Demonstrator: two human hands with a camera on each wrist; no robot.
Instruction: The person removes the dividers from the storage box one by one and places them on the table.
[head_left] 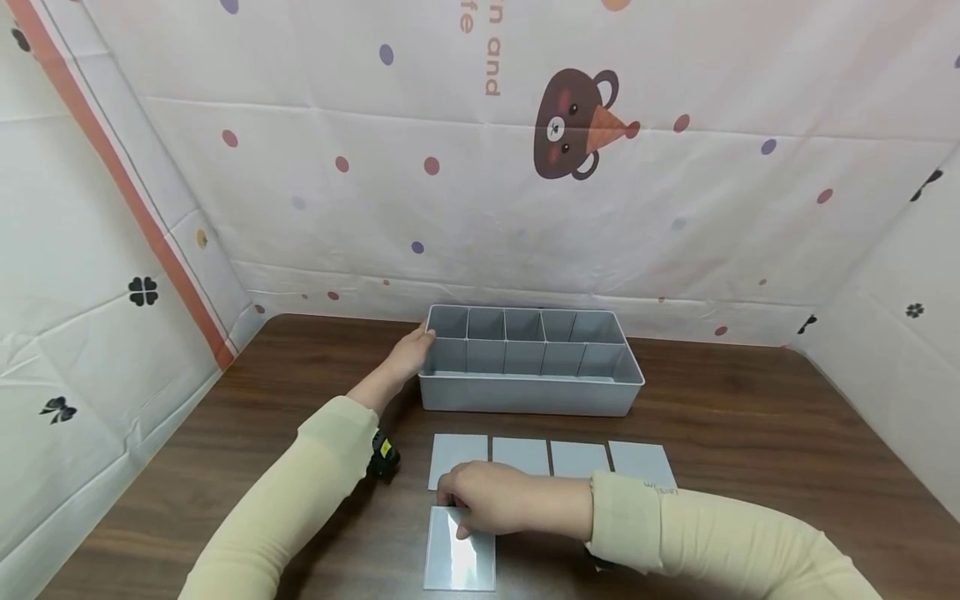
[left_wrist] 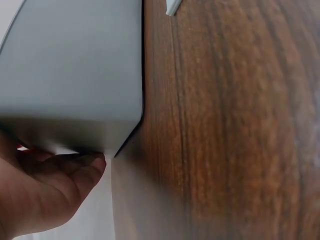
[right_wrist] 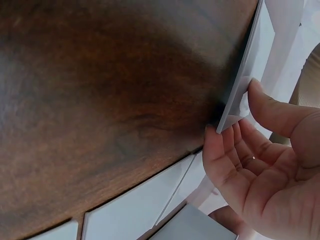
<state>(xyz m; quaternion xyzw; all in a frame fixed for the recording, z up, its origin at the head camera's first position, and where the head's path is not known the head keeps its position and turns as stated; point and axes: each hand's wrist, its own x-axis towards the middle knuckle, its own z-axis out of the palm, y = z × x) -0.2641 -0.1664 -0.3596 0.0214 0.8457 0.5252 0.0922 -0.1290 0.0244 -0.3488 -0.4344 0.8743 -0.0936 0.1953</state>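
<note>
A long pale grey divided storage box (head_left: 525, 395) stands toward the back of the table, with thin partitions making several compartments. My left hand (head_left: 408, 353) grips its left end at the rim; in the left wrist view the fingers (left_wrist: 85, 175) lie against the end wall. Close to me is a flat, glossy grey plastic panel (head_left: 442, 554). My right hand (head_left: 491, 496) pinches its far edge, the thumb (right_wrist: 265, 102) over the face and the fingertips at the edge. Beyond the hand, several similar panels (head_left: 519, 454) lie in a row, partly covered by the right forearm.
The dark wood table (head_left: 750, 417) reaches back to a printed white cloth (head_left: 360, 208) hung behind and at both sides. A black wrist device (head_left: 385, 455) sits under the left sleeve. Between the box and the panel row runs a narrow strip of tabletop.
</note>
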